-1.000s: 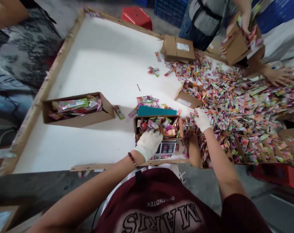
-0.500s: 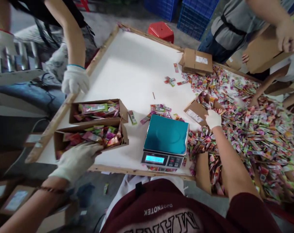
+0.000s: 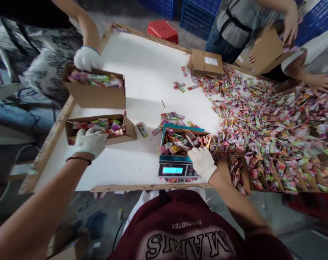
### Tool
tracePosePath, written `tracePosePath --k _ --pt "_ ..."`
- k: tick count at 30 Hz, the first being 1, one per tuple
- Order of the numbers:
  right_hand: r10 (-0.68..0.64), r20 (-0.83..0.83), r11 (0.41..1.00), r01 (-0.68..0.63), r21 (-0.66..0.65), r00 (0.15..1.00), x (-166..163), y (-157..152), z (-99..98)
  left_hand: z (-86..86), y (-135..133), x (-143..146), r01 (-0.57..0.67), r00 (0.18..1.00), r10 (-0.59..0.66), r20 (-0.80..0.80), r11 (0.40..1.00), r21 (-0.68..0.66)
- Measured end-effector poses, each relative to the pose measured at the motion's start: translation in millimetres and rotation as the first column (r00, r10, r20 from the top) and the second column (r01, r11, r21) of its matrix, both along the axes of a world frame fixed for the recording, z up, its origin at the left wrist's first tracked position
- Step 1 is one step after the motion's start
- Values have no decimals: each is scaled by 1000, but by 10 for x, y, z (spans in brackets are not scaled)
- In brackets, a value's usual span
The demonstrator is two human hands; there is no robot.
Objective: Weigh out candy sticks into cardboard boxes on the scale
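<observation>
Shows teal on the plate edges of the scale point(image 3: 187, 170), with black around the glowing pale-blue display point(image 3: 172, 170). Mixes pink, green, purple and orange in the packets point(image 3: 177, 140) atop the scale and across the mottled pile point(image 3: 261, 124) to its right. Plain white on the gloved left hand point(image 3: 90, 141), left of the scale, above a dark reddish-brown bracelet point(image 3: 78, 158); white also on the gloved right hand point(image 3: 202, 163), at the scale. Cardboard brown on the box point(image 3: 130, 128) to the scale's left. Maroon on the shirt point(image 3: 177, 206) nearest the scale, with black-outlined lettering. Beyond the scale, red on the stool point(image 3: 163, 31), blue on the crates point(image 3: 199, 17).
</observation>
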State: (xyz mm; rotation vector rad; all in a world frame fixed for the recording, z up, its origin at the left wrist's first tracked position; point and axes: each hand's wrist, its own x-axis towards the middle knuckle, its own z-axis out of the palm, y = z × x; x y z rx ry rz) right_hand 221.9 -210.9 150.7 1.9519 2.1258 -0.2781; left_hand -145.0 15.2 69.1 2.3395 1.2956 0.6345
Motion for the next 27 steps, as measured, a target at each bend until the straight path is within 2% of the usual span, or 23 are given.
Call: tracePosePath --k 2,4,5,7,8,9,11,12,14,16,18,21,24,27 --pt "29 -88 997 -22 79 996 31 -75 64 30 -144 81 -30 997 33 -65 999 42" --pt "57 -247 969 6 248 967 197 -224 164 59 -384 187 -54 994 60 -93 997 60" --pt "51 -338 934 75 350 940 314 -318 191 78 -531 247 -66 995 70 -76 997 49" --pt "-55 -498 821 324 471 865 574 -511 138 134 -839 378 -72 997 73 6 997 -37" --pt "-170 -557 758 469 453 813 696 -596 46 174 -985 448 -69 995 76 59 992 -105" --pt "-325 -583 711 599 369 744 799 -669 -89 220 -1114 519 -68 991 87 104 982 -174" --pt "-654 -481 632 771 76 584 917 -777 -449 328 -1302 662 -47 984 96 153 954 -296" --pt "-767 -376 582 810 -66 520 926 -818 -649 388 -1357 731 -40 981 101 167 941 -335" --pt "-869 -199 491 839 -235 453 860 -894 -1025 507 -1402 857 -27 977 103 188 929 -369" --pt "-895 -125 445 852 -275 427 743 -976 -1313 614 -1393 965 -19 973 102 205 929 -370" --pt "-905 -81 422 857 -297 418 652 -1058 -1489 699 -1370 1060 -20 971 105 217 932 -362" --pt "-895 -86 441 835 -329 438 645 -1144 -1569 767 -1351 1185 2 967 90 239 934 -359" --pt "-863 -156 505 813 -290 480 769 -1166 -1465 775 -1350 1286 31 972 47 232 946 -322" --pt "-809 -254 578 797 -177 530 903 -1114 -1175 759 -1354 1345 14 986 27 163 970 -241"
